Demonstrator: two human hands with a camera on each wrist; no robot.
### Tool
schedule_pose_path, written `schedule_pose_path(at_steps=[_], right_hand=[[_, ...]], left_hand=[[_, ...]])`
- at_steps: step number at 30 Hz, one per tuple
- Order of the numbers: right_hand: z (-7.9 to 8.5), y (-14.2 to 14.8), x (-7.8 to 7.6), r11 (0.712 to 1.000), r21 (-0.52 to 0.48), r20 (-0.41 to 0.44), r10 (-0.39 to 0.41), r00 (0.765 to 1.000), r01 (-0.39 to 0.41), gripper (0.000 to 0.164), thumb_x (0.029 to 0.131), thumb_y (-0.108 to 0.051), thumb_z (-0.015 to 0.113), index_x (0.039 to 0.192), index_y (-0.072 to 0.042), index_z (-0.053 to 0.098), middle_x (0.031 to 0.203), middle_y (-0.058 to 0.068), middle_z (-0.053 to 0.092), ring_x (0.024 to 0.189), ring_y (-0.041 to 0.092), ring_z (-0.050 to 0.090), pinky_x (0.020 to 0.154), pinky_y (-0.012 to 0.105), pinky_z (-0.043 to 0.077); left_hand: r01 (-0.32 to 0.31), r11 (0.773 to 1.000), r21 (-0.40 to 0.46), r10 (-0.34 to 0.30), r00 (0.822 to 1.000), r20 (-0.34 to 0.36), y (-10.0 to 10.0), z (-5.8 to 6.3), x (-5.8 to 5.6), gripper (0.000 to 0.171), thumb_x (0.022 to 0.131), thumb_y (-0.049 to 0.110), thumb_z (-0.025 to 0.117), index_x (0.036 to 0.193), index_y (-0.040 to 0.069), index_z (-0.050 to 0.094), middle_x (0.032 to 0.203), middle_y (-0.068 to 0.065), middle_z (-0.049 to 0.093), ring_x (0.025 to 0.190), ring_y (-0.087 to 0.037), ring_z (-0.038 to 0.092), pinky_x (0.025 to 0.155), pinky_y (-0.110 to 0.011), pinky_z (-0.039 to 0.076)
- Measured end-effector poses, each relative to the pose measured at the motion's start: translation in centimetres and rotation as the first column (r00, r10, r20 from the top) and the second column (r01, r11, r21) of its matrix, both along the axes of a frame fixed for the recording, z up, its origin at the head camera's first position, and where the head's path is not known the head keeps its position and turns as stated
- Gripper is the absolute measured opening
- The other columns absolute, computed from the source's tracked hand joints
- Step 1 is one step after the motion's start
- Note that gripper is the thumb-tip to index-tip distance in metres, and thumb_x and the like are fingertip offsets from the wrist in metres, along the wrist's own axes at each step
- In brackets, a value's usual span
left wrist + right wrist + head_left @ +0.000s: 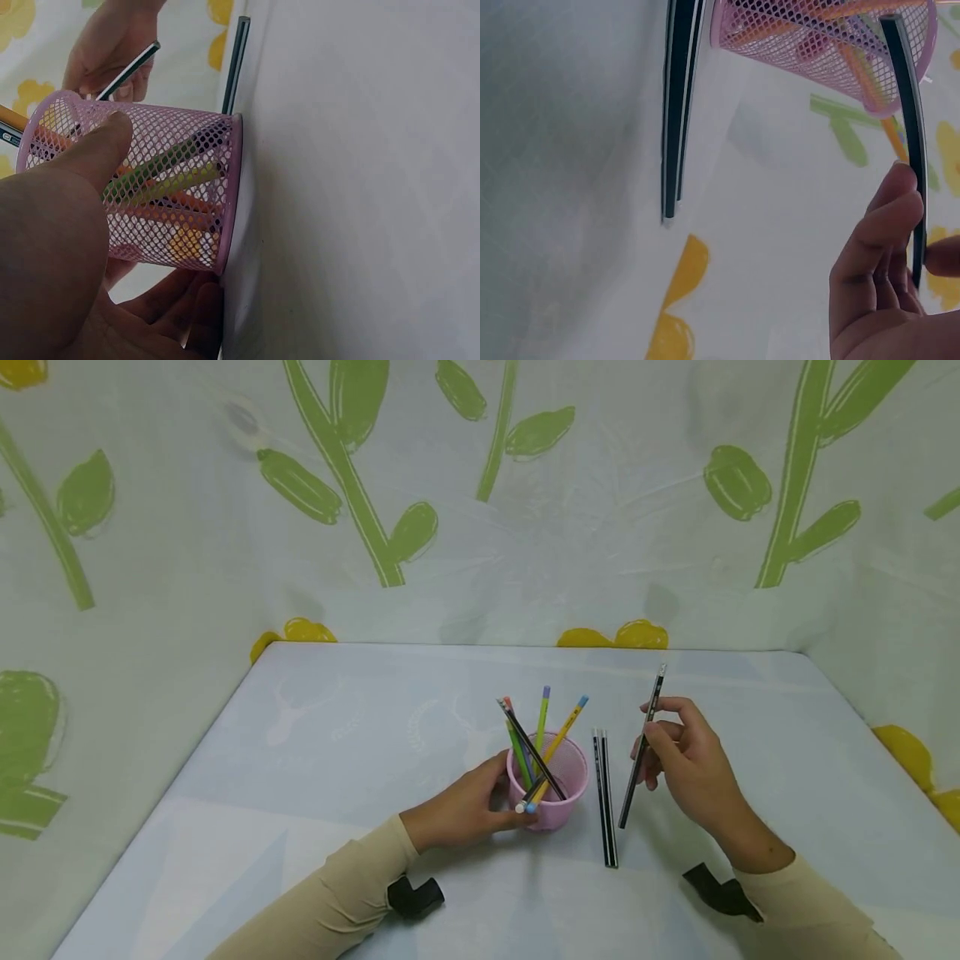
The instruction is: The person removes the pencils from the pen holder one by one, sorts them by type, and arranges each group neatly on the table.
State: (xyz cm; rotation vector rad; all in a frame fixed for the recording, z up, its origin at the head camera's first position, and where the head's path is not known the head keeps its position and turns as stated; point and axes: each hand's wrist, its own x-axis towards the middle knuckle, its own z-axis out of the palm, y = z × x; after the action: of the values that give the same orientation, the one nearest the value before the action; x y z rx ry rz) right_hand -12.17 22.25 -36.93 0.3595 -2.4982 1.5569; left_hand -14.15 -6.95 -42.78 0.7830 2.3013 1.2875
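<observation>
A pink mesh pencil cup (551, 817) stands upright on the table, holding several pencils in green, yellow and black. My left hand (467, 806) grips the cup from its left side, thumb along the mesh (169, 180) and fingers around the far wall. To the right of the cup, my right hand (693, 764) pinches a black pencil (643, 747) between thumb and fingers, its lower end pointing toward the table. In the right wrist view that pencil (909, 97) overlaps the cup. Two black pencils (605, 802) lie side by side on the table between the cup and my right hand.
The pale table (322, 727) has its back edge against a light wall covering (525, 560) printed with green plants and yellow shapes. Similar covering closes off the left and right sides. Black straps (415, 897) show at both sleeves.
</observation>
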Motion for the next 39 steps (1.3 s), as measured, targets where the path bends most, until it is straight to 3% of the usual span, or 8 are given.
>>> schedule_pose_path(at_steps=[4, 9, 12, 17, 26, 39], right_hand=[[-0.3, 0.4, -0.4, 1.000, -0.005, 0.138, 0.021, 0.990, -0.021, 0.028, 0.107, -0.016, 0.044, 0.133, -0.005, 0.039, 0.076, 0.012, 0.064, 0.056, 0.029, 0.062, 0.052, 0.036, 0.056], [-0.8, 0.8, -1.1, 0.997, -0.033, 0.311, 0.071, 0.948, -0.064, 0.038, 0.105, -0.015, 0.047, 0.138, -0.004, 0.034, 0.081, 0.012, 0.062, 0.063, 0.034, 0.064, 0.057, 0.036, 0.058], [-1.0, 1.0, -1.6, 0.995, -0.044, 0.363, 0.103, 0.926, -0.093, 0.043, 0.103, -0.011, 0.049, 0.141, -0.002, 0.030, 0.082, 0.011, 0.061, 0.063, 0.033, 0.065, 0.059, 0.036, 0.058], [-1.4, 1.1, -1.9, 0.990, -0.045, 0.409, 0.138, 0.902, -0.131, 0.050, 0.101, -0.008, 0.052, 0.143, -0.001, 0.026, 0.082, 0.012, 0.061, 0.064, 0.027, 0.065, 0.060, 0.036, 0.059], [-2.1, 1.4, -2.2, 0.990, -0.017, 0.480, 0.129, 0.868, -0.138, 0.059, 0.099, -0.012, 0.057, 0.147, -0.006, 0.023, 0.087, 0.014, 0.062, 0.067, 0.026, 0.066, 0.063, 0.038, 0.060], [-2.8, 1.5, -2.6, 0.988, -0.020, 0.511, 0.144, 0.847, -0.156, 0.072, 0.097, -0.012, 0.061, 0.154, -0.006, 0.017, 0.101, 0.019, 0.064, 0.071, 0.023, 0.066, 0.064, 0.036, 0.060]], left_hand=[[0.003, 1.000, 0.000, -0.003, 1.000, -0.004, 0.0, 0.1, 0.0, 0.081, 0.091, 0.042, 0.072, 0.155, 0.021, 0.028, 0.148, 0.002, 0.049, 0.138, -0.013, 0.047, 0.121, -0.039, 0.032], [0.001, 1.000, 0.002, -0.001, 1.000, -0.003, 0.0, -0.1, 0.0, 0.081, 0.091, 0.042, 0.072, 0.155, 0.020, 0.028, 0.147, 0.002, 0.050, 0.138, -0.014, 0.047, 0.121, -0.041, 0.032], [0.000, 1.000, 0.004, 0.000, 1.000, -0.005, -0.2, -0.2, 0.0, 0.081, 0.091, 0.041, 0.072, 0.155, 0.020, 0.028, 0.147, 0.003, 0.050, 0.138, -0.014, 0.047, 0.121, -0.041, 0.031], [0.000, 1.000, 0.001, 0.000, 1.000, -0.003, -0.2, -0.3, 0.0, 0.082, 0.091, 0.042, 0.072, 0.156, 0.021, 0.026, 0.150, 0.002, 0.048, 0.140, -0.015, 0.045, 0.122, -0.041, 0.031], [0.002, 1.000, 0.002, -0.002, 1.000, 0.002, -0.1, -0.1, -0.2, 0.082, 0.091, 0.044, 0.072, 0.156, 0.022, 0.027, 0.151, 0.002, 0.046, 0.142, -0.014, 0.043, 0.122, -0.040, 0.030], [0.005, 1.000, 0.014, -0.005, 1.000, 0.014, 0.0, 0.0, -0.1, 0.080, 0.091, 0.041, 0.073, 0.154, 0.021, 0.029, 0.149, 0.002, 0.048, 0.139, -0.015, 0.048, 0.121, -0.041, 0.032]])
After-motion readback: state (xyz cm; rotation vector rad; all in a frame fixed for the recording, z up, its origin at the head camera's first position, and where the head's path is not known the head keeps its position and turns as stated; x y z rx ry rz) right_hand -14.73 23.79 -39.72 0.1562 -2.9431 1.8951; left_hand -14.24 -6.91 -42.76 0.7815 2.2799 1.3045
